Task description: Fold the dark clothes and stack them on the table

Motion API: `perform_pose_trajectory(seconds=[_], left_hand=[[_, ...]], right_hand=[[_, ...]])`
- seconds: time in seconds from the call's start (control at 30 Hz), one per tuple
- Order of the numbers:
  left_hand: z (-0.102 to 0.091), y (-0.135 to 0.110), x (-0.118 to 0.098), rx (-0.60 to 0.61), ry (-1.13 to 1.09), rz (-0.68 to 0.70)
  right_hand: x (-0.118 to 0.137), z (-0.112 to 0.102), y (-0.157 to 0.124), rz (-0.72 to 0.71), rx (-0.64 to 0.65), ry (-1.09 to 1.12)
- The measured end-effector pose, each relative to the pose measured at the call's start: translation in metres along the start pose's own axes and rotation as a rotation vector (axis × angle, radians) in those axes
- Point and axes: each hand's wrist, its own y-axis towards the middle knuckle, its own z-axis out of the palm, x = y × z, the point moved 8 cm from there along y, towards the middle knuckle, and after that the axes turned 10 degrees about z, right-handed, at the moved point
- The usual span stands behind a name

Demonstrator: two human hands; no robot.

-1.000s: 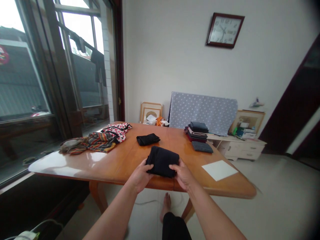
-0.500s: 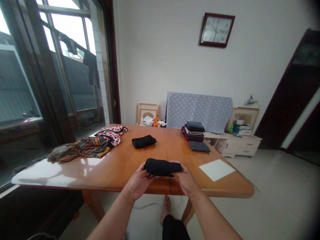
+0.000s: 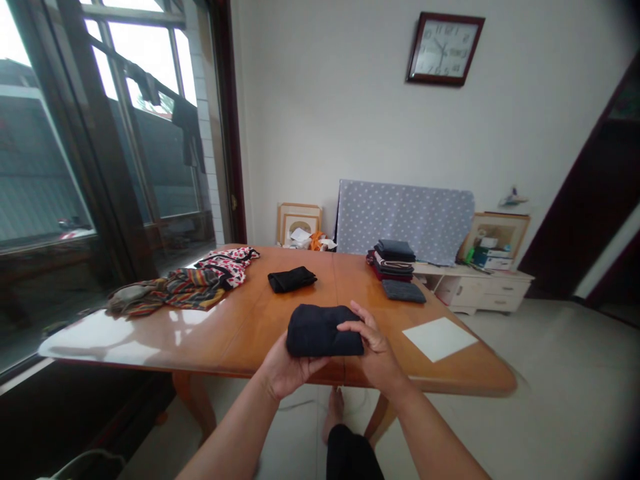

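Observation:
A dark folded garment [image 3: 323, 331], compact and rectangular, is held between my two hands above the near edge of the table. My left hand [image 3: 290, 363] supports it from below and the left side, its fingers partly hidden under the cloth. My right hand [image 3: 373, 340] grips the right end, with fingers over the top and front. Farther back on the table lies another black folded garment [image 3: 292, 279]. To its right stands a stack of folded clothes [image 3: 395, 259], with a dark grey folded piece [image 3: 404, 291] in front of it.
The wooden table [image 3: 240, 353] spans the view. On its left lie a striped garment [image 3: 193, 290] and a red-and-white patterned one [image 3: 235, 265], both loose. A white sheet [image 3: 440, 339] rests near the right edge. Behind are a low white cabinet [image 3: 485, 293] and a dotted cloth [image 3: 405, 217].
The held garment has tilted so that its broad face shows. My right fingers have moved up over its top and front. The view has shifted slightly.

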Motion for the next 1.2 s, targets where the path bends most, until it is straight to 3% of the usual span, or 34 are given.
perform_pose_trajectory(seconds=[0.23, 0.37, 0.43, 0.53, 0.6, 0.67, 0.83, 1.03, 1.2], left_hand=[[0.009, -0.01, -0.005, 0.07, -0.028, -0.064], [-0.01, -0.007, 0.005, -0.06, 0.125, -0.104], [-0.017, -0.005, 0.008, -0.108, 0.174, -0.111], [-0.017, -0.002, 0.008, -0.129, 0.171, -0.072], [-0.014, -0.001, 0.008, -0.127, 0.17, -0.05], [-0.01, 0.001, 0.009, -0.114, 0.184, -0.05], [0.001, 0.009, 0.015, -0.091, 0.222, -0.079], [0.019, 0.027, 0.023, -0.089, 0.232, -0.101], [0.033, 0.058, 0.033, -0.116, 0.272, -0.117]], right_hand=[[-0.004, -0.003, -0.018, 0.015, 0.06, -0.044], [-0.025, -0.006, -0.025, 0.074, 0.039, -0.006], [-0.046, -0.011, -0.027, 0.19, -0.043, 0.096], [-0.085, -0.015, -0.032, 0.474, -0.15, 0.399], [-0.102, -0.01, -0.036, 0.637, -0.143, 0.59], [-0.104, -0.007, -0.037, 0.708, -0.103, 0.682], [-0.085, -0.009, -0.028, 0.665, -0.004, 0.635], [-0.094, -0.027, -0.014, 0.658, -0.073, 0.662], [-0.103, -0.052, 0.004, 0.647, -0.118, 0.647]])
